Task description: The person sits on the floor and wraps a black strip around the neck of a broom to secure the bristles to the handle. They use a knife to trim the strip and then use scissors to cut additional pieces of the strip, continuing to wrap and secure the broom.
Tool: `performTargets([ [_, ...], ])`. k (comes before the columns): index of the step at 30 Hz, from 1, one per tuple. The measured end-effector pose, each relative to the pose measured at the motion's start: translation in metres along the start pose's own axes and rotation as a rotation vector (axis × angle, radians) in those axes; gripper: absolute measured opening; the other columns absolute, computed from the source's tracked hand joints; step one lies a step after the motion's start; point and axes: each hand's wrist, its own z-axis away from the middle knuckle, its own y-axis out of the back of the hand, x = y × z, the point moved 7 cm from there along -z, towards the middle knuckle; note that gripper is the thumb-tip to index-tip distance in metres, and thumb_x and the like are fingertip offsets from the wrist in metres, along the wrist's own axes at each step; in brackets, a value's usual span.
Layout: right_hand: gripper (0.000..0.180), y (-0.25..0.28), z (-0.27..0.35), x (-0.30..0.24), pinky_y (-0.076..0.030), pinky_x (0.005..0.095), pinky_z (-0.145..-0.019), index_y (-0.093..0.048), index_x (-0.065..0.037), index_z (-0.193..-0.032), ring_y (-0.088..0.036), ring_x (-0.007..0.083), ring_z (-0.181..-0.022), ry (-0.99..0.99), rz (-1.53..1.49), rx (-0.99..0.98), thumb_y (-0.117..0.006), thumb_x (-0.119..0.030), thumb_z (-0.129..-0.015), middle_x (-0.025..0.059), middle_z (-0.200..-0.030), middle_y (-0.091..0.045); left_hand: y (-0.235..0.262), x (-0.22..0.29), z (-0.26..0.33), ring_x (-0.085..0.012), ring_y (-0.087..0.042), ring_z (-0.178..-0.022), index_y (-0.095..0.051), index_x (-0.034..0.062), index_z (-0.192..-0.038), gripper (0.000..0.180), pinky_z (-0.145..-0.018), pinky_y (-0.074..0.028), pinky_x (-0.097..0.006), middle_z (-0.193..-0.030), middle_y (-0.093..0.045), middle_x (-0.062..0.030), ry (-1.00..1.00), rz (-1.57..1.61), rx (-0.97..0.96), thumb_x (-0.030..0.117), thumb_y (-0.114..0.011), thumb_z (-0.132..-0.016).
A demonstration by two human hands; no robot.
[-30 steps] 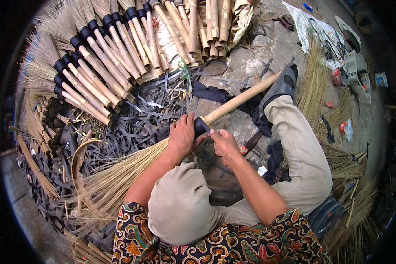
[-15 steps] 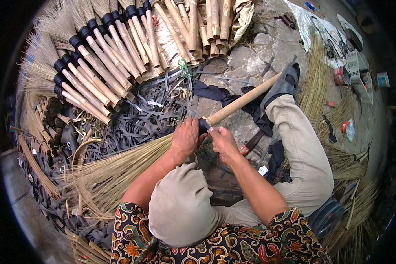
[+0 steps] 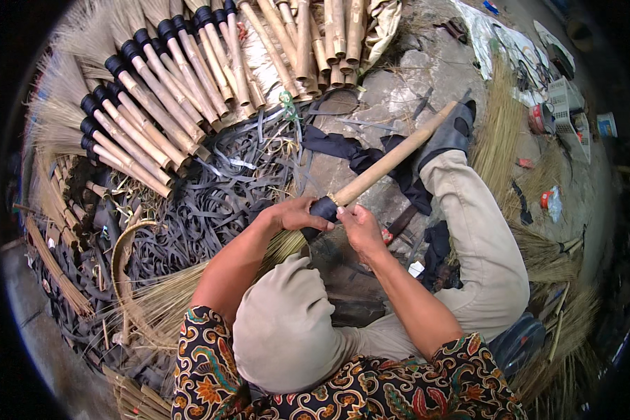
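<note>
A broom lies across my lap, its pale wooden handle [image 3: 392,159] running up to the right and its straw bristles [image 3: 168,297] fanning down to the left. A black rubber band [image 3: 325,208] wraps the joint between them. My left hand [image 3: 297,213] grips the broom over that black wrap. My right hand [image 3: 360,227] holds the same joint from the other side, fingers closed on the wrap's end. My bent knee in beige cloth [image 3: 283,329] hides part of the bristles.
Finished brooms with black collars [image 3: 143,105] lie in a row at the upper left, bare sticks [image 3: 315,38] at the top. A heap of black rubber strips [image 3: 203,203] covers the ground on the left. Loose straw bundles [image 3: 500,126] and small containers [image 3: 563,108] sit at right.
Both hands stay at the black wrap, shifting slightly along it. The broom has barely moved.
</note>
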Motion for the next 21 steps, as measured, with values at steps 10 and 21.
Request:
performTargets([
  [10, 0.028, -0.016, -0.016, -0.012, -0.040, 0.0246, -0.062, -0.066, -0.003, -0.096, -0.048, 0.0046, -0.069, 0.037, 0.103, 0.045, -0.066, -0.030, -0.105, -0.0043, -0.078, -0.057, -0.003, 0.023, 0.030, -0.0436, -0.066, -0.114, -0.033, 0.0023, -0.153, 0.104, -0.093, -0.057, -0.045, -0.132, -0.058, -0.0283, 0.052, -0.881, 0.684, 0.048, -0.089, -0.078],
  [21, 0.026, -0.011, 0.015, -0.008, -0.038, 0.0271, -0.056, -0.063, -0.003, -0.100, -0.045, 0.0057, -0.063, -0.102, 0.004, -0.053, -0.061, -0.028, -0.107, -0.0037, -0.073, -0.055, 0.002, 0.022, 0.039, -0.0436, -0.066, -0.111, -0.043, -0.0017, -0.145, 0.091, -0.098, -0.053, -0.047, -0.117, -0.066, -0.0279, 0.003, -0.889, 0.656, 0.045, -0.087, -0.080],
])
